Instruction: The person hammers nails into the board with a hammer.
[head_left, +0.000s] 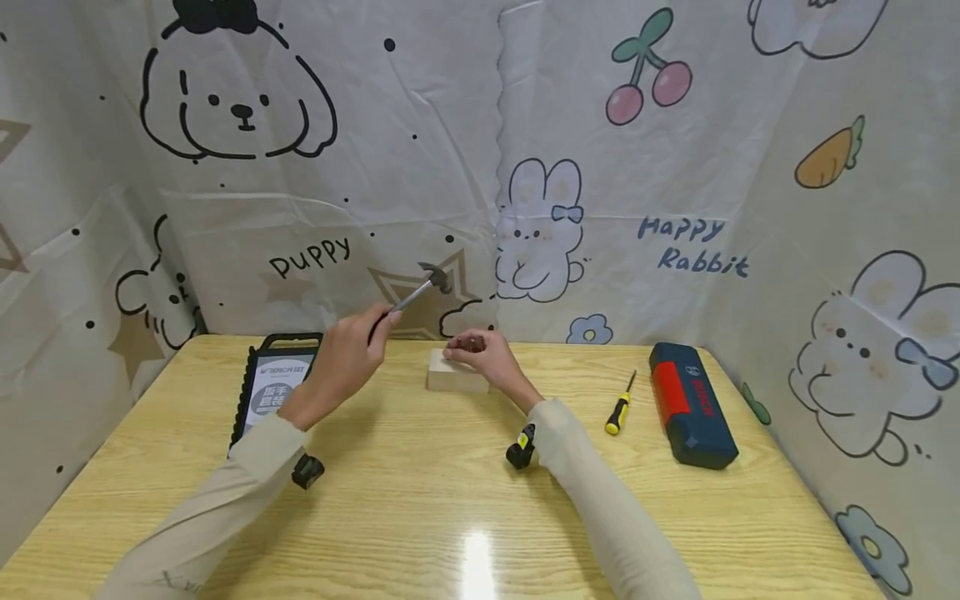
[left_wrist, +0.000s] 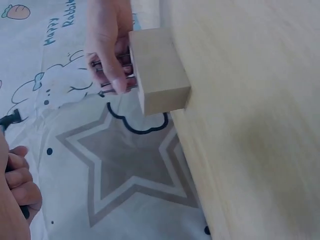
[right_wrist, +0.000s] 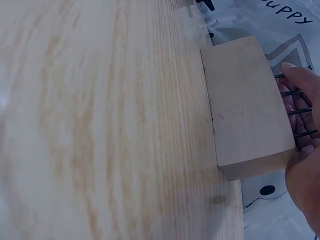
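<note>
My left hand [head_left: 343, 360] grips the dark handle of a claw hammer [head_left: 415, 295], its head raised up and to the right, above the level of the block. A pale wooden block [head_left: 455, 382] sits near the far edge of the table. Several dark nails [right_wrist: 299, 111] stand in a row out of its top. At the block, my right hand [head_left: 487, 357] pinches the nail nearest the block's left end between thumb and fingers, as the left wrist view shows. The other nails stand beside those fingers, partly hidden by them in the head view.
A wrench set case [head_left: 272, 383] lies at the left, partly behind my left forearm. To the right are a yellow and black screwdriver [head_left: 619, 412] and a blue and red Bosch case [head_left: 693, 408]. A printed cloth [head_left: 420, 183] hangs behind the wooden table [head_left: 420, 517].
</note>
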